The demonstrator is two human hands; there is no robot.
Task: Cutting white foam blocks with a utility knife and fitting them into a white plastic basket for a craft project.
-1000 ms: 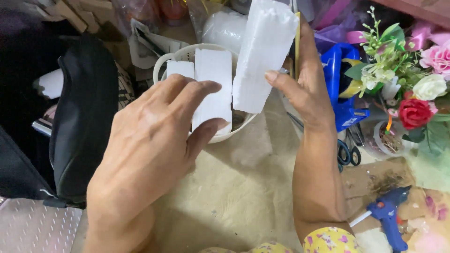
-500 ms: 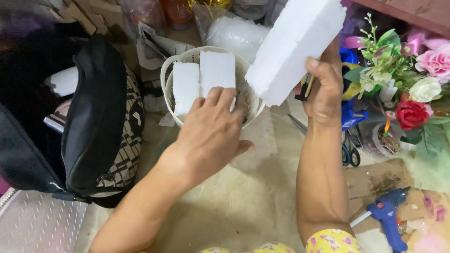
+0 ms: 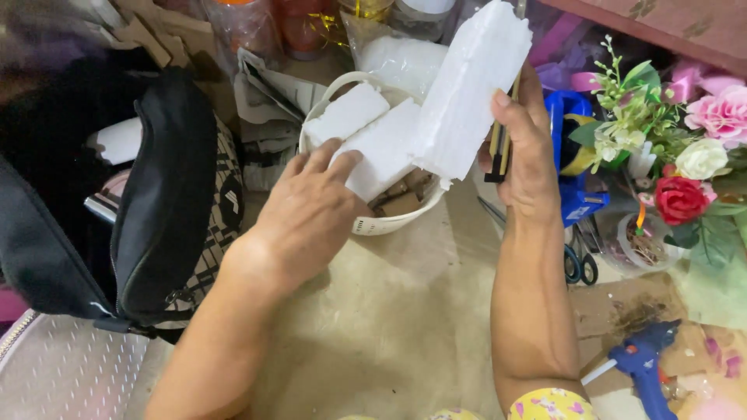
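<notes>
Your left hand (image 3: 307, 214) presses white foam blocks (image 3: 373, 140) into a white basket (image 3: 381, 225); your right hand (image 3: 525, 152) lifts another foam slab (image 3: 471, 89) and a yellow-black knife (image 3: 500, 152), artificial flowers (image 3: 685, 155) alongside.

White foam block (image 3: 467, 93), white basket (image 3: 389, 224), black bag (image 3: 156, 202), blue glue gun (image 3: 642, 365), red and pink flowers (image 3: 692, 155).
</notes>
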